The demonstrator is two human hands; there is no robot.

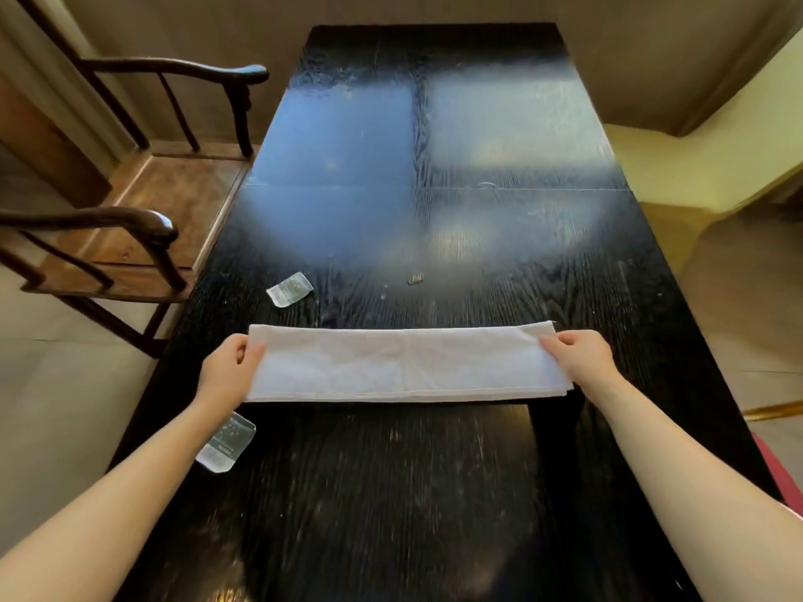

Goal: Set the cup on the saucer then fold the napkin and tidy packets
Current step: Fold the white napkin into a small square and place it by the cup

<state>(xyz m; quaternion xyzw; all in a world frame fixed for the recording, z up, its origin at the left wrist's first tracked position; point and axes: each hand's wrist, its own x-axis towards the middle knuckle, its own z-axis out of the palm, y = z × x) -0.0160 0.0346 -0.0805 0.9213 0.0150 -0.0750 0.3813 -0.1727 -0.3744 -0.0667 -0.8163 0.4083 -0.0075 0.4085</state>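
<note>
A white napkin [404,362], folded into a long strip, is stretched crosswise over the black table [391,493], apparently held just above it. My left hand [228,371] pinches its left end and my right hand [580,356] pinches its right end. One clear packet [290,289] lies on the table beyond the napkin's left end. A second packet [226,443] lies near the left table edge, partly under my left forearm. No cup or saucer is in view.
A small dark scrap [415,278] lies mid-table. A wooden armchair [130,219] stands against the table's left side. A yellow seat [717,167] sits at the right. The far half of the table shows bright window glare.
</note>
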